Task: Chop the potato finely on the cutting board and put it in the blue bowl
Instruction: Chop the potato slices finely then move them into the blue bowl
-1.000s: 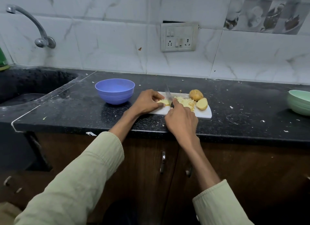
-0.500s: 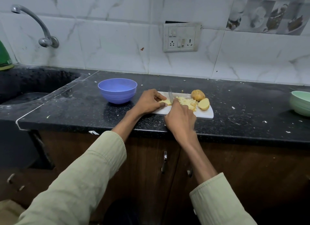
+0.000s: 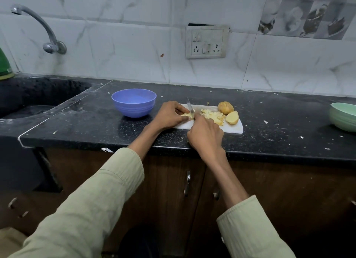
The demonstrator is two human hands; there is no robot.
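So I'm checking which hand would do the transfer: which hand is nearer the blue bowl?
Left. The left hand sits just right of the blue bowl, holding a potato piece; the right hand grips the knife farther right.

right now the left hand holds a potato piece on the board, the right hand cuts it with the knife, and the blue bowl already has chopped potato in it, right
Not quite. The head view shows the blue bowl empty; the chopped potato lies piled on the cutting board. The rest holds: the left hand holds a potato piece, and the right hand cuts with the knife.
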